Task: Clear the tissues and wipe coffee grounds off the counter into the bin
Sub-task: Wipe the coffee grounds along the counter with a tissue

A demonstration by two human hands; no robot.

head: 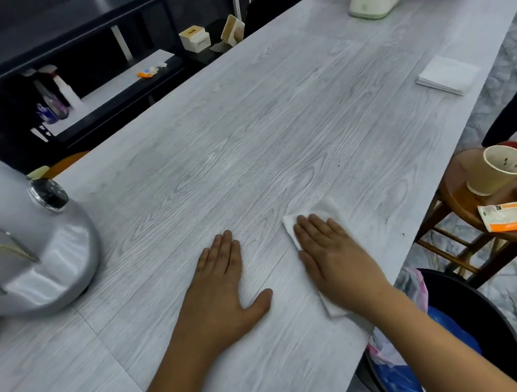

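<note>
The right hand is lying flat, fingers straight and together, pressing a white tissue against the counter; the flat palm is probably spreading pressure so the sheet drags grounds along rather than skipping over them. The left hand is resting beside it, apart from the tissue, fingers extended and thumb splayed, holding nothing, likely bracing the body. The tissue is sitting near the counter's right edge, with the bin standing below that edge, so a sweep toward the edge would be dropping debris straight in. A few dark specks, apparently coffee grounds, are showing farther along the counter toward the right edge; they are too small to confirm. A folded stack of tissues is lying well apart, up the right side. Most of the pressed tissue is hidden under the palm, so anything gathered beneath it cannot be judged. The bin is cut off by the bottom of the view, and its contents read only as blue and pink plastic.
</note>
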